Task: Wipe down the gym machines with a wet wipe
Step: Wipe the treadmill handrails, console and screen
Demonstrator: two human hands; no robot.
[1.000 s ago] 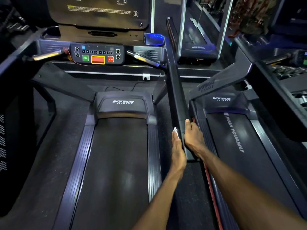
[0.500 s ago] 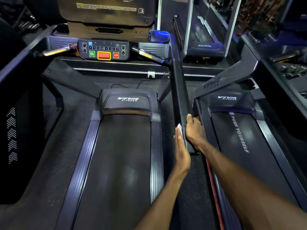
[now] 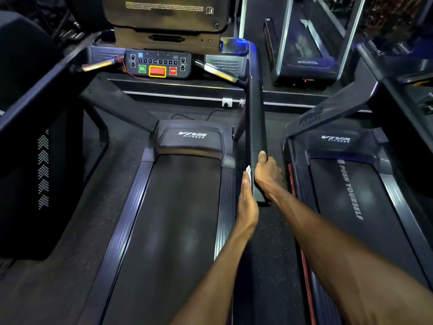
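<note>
Step in hand: wiping the right-side handrail (image 3: 255, 127) of the near treadmill (image 3: 178, 207), at its rear end. Left hand (image 3: 246, 202) lies flat along the inner face of the rail, fingers straight and together, pressing the wet wipe (image 3: 248, 171) against it; only a small white corner of the wipe shows above the fingertips, the rest hidden between palm and rail. Right hand (image 3: 267, 174) grips the rail from the outer side, thumb on the top edge, the other fingers wrapped out of sight behind, apparently to steady the rail. The two hands face each other across the rail, close to its end cap. Whether the wipe also covers the top edge cannot be told, as the view is dim and the cloth mostly hidden. Judgement: early in the task. The long run of rail toward the console (image 3: 159, 65) looks yet to be covered, as do the left handrail (image 3: 39, 99), the button panel and the second treadmill (image 3: 351, 195) just to the right. Next move calls for sliding the flat left hand forward along the rail with steady pressure, the wipe kept under the palm so it does not bunch or slip out, and the right hand shifted ahead or lifted so the outer face and top can be wiped too.
</note>
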